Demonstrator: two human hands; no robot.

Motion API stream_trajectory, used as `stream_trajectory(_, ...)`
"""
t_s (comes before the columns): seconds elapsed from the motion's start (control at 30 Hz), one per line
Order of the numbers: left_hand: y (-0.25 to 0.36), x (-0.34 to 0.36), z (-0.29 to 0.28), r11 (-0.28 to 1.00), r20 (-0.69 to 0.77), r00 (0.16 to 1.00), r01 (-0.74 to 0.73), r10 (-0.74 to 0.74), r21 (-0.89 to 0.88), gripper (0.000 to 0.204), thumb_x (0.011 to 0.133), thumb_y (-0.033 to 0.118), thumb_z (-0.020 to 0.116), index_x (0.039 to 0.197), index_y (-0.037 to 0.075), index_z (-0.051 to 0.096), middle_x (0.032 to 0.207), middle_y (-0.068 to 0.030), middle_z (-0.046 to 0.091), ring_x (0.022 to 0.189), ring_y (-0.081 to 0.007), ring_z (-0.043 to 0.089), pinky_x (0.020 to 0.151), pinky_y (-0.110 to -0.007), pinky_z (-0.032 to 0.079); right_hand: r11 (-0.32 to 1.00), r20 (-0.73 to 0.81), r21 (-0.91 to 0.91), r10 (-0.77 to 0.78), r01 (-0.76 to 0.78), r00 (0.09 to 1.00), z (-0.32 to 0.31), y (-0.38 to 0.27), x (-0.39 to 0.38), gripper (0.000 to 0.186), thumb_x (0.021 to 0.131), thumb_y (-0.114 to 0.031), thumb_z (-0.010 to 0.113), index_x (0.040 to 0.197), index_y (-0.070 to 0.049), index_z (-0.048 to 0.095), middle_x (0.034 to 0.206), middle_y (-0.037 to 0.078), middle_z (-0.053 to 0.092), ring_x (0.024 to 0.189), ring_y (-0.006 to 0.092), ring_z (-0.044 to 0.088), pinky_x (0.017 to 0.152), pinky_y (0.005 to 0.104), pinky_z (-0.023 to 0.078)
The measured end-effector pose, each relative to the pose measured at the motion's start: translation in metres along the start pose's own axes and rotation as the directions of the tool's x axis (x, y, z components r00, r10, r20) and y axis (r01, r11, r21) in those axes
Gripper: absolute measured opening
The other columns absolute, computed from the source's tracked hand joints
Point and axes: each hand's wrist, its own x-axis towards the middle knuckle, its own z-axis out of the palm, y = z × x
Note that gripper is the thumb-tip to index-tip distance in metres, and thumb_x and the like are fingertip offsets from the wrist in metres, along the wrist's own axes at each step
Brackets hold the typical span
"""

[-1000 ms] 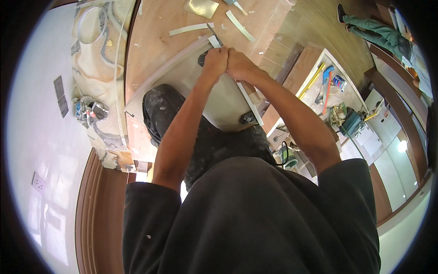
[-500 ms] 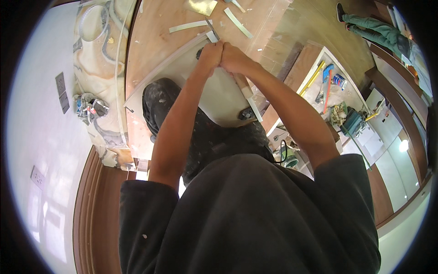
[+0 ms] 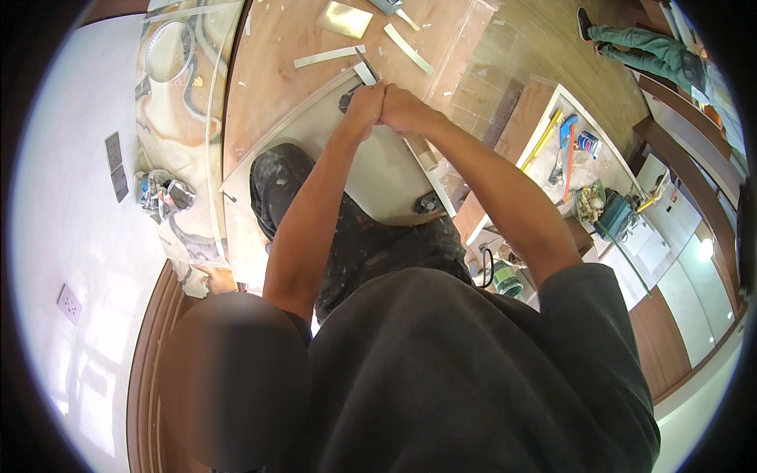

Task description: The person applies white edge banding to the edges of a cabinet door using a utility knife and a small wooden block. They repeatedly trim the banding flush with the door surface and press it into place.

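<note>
A pale board (image 3: 371,173) with narrow edge strips (image 3: 276,128) rests angled against my dark-trousered leg. My left hand (image 3: 361,106) and my right hand (image 3: 404,109) meet at its far corner, fingers closed and pressed together. What they grip is hidden; a thin dark blade-like piece (image 3: 365,62) sticks up just beyond them, beside a white strip end (image 3: 362,75). A dark fitting (image 3: 428,202) lies at the board's near right corner. Loose pale strips (image 3: 408,49), a gold sheet (image 3: 344,20) and a tool (image 3: 398,16) lie on the plywood (image 3: 268,55) beyond.
Right, a white-edged box (image 3: 581,98) holds several tools and a can (image 3: 588,143). A person's legs (image 3: 639,39) are at the upper right. Left are a marbled slab (image 3: 177,110) with a crumpled bag (image 3: 163,195), and a white wall (image 3: 71,221). A blurred oval hides the lower left.
My joined hands moved slightly away from me, then back toward me, still closed at the board's corner. The view shifted slightly, and a blurred oval now covers the lower left.
</note>
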Motion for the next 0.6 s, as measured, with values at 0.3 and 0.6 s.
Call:
stream_trajectory(0.3,-0.034,-0.011,-0.003,0.967,-0.085,0.992,-0.071,0.095,0.245,0.044,0.097,0.033,0.05,0.099,-0.007,0.067,0.086,-0.0213,0.067,0.075,-0.0288,0.065,0.071,-0.039,0.052,0.968,0.005,0.185,0.172,-0.169,0.985,-0.003,-0.031,-0.047,0.043,0.084,-0.016,0.067,0.108,0.016,0.05,0.093,0.03,0.065,0.07,0.0365,0.07,0.047,0.0403,0.055)
stream_trajectory(0.6,-0.042,-0.007,0.0,0.961,-0.045,0.992,-0.102,0.118,0.257,0.047,0.098,0.034,0.049,0.092,-0.009,0.066,0.081,-0.0151,0.066,0.071,-0.022,0.062,0.066,-0.036,0.048,0.997,-0.072,0.056,0.066,-0.062,0.995,0.01,-0.008,-0.049,0.033,0.085,-0.008,0.062,0.106,0.015,0.051,0.088,0.028,0.066,0.062,0.0336,0.069,0.047,0.0404,0.053)
